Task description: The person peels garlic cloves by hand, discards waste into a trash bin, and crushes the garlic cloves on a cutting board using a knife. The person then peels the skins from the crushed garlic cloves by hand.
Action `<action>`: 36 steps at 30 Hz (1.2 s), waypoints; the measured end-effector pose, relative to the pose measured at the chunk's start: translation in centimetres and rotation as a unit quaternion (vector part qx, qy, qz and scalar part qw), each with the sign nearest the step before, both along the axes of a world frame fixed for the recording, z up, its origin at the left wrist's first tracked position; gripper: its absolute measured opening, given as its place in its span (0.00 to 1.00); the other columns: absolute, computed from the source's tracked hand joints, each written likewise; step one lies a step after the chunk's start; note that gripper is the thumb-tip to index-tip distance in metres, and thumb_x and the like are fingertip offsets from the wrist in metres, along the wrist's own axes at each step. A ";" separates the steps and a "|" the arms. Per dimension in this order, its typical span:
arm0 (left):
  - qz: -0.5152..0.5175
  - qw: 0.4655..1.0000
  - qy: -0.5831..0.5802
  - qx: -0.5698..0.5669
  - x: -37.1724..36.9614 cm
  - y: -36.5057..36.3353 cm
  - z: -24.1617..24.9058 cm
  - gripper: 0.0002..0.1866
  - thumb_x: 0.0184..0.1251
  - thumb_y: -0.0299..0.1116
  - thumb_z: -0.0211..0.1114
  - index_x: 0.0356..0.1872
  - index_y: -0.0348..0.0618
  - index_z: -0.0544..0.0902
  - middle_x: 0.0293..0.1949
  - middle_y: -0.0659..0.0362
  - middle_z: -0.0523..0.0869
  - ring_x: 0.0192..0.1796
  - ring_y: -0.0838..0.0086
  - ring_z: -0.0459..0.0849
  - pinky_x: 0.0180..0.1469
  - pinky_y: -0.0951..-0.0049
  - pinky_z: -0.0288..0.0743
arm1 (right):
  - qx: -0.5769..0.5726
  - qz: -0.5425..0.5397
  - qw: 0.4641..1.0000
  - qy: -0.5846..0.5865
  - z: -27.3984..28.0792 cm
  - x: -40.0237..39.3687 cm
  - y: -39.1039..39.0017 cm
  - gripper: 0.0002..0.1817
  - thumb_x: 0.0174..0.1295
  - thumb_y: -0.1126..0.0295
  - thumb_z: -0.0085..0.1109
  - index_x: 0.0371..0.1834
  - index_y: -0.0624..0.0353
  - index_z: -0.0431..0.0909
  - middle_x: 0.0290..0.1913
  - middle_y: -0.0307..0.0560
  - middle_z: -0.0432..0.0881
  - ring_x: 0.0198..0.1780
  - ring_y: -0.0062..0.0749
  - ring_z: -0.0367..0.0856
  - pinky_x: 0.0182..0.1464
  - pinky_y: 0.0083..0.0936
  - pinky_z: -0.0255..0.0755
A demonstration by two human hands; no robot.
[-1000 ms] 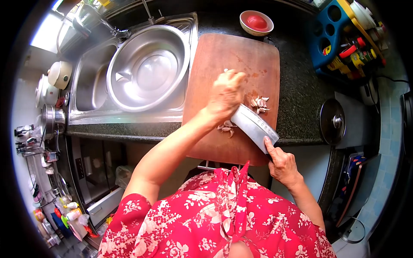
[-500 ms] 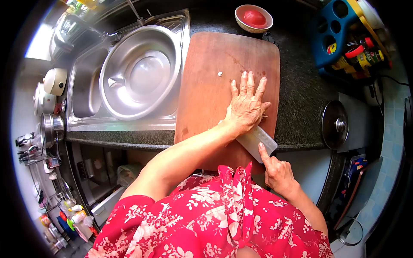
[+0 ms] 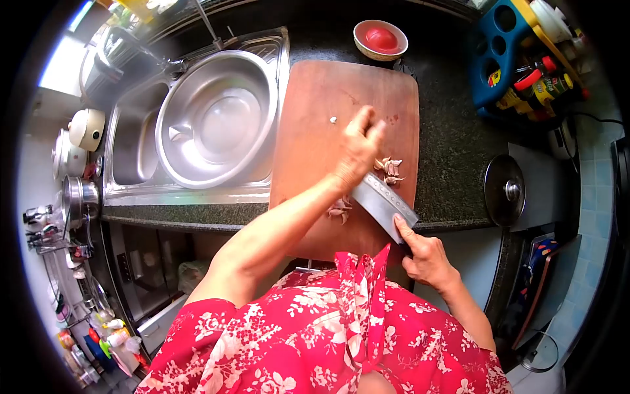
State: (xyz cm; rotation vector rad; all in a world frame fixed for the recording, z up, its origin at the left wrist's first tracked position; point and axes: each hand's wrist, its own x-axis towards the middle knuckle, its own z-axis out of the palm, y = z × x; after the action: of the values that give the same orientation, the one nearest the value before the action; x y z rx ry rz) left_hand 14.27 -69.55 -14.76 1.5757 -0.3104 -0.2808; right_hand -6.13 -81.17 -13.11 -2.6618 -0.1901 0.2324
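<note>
Clearly the risk sits at the centre of the frame, where the cleaver [image 3: 384,200] lies flat over the garlic cloves [image 3: 388,169] on the wooden cutting board [image 3: 315,131]. The left hand [image 3: 359,148] is raised above the blade, its fingers loosely curled and holding nothing, while the right hand [image 3: 425,257], at the lower right of the board, is closed round the cleaver's handle with the forefinger stretched along it. If the left hand comes down off-centre on the flat steel, the blade could tilt or skid sideways, and the sharp edge, whose side cannot be told from this view, might slide toward the palm or toward the right forefinger near the blade's heel. A few cloves [image 3: 340,209] lie just left of the blade and more at its upper end; under a hard press, loose pieces like these could shoot off across the board, as the small white bit [image 3: 333,120] lying apart higher up suggests. The board's lower edge seems to overhang the dark counter [image 3: 453,144], so heavy pressure near that end might rock it. The steel basin [image 3: 216,118] in the sink at the upper left and the red bowl [image 3: 380,38] at the top stand well clear of all this.
</note>
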 end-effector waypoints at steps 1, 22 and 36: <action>0.054 0.994 0.024 -0.090 1.0 0.5 -0.2 0.15 0.62 0.34 0.61 0.46 0.36 0.77 0.42 0.60 0.81 0.43 0.80 0.77 0.46 0.80 0.71 | 0.123 0.001 0.991 -0.054 0.4 0.0 0.0 0.43 0.37 0.81 0.49 0.67 0.55 0.57 0.25 0.56 0.76 0.21 0.47 0.76 0.29 0.37 0.73; -0.138 0.893 -0.187 0.386 -3.0 10.1 1.0 0.09 0.41 0.29 0.64 0.27 0.39 0.82 0.26 0.51 0.82 0.32 0.57 0.81 0.36 0.64 0.74 | 0.634 -0.184 0.698 0.278 3.0 0.3 1.4 0.38 0.37 0.81 0.55 0.61 0.68 0.62 0.18 0.43 0.71 0.14 0.22 0.67 0.16 0.17 0.63; -0.188 0.876 -0.252 0.365 -2.8 6.3 0.0 0.08 0.50 0.23 0.57 0.31 0.39 0.82 0.32 0.51 0.83 0.36 0.57 0.82 0.38 0.62 0.75 | 0.645 -0.234 0.702 0.191 3.5 -0.9 -0.8 0.39 0.34 0.83 0.54 0.60 0.69 0.62 0.18 0.45 0.69 0.11 0.24 0.65 0.15 0.19 0.62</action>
State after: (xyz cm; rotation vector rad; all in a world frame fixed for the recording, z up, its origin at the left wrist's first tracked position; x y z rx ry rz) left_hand 11.44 -63.30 -14.75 2.3310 -1.0188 -0.3000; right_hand -7.05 -81.94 -9.58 -1.1329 0.3557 0.3101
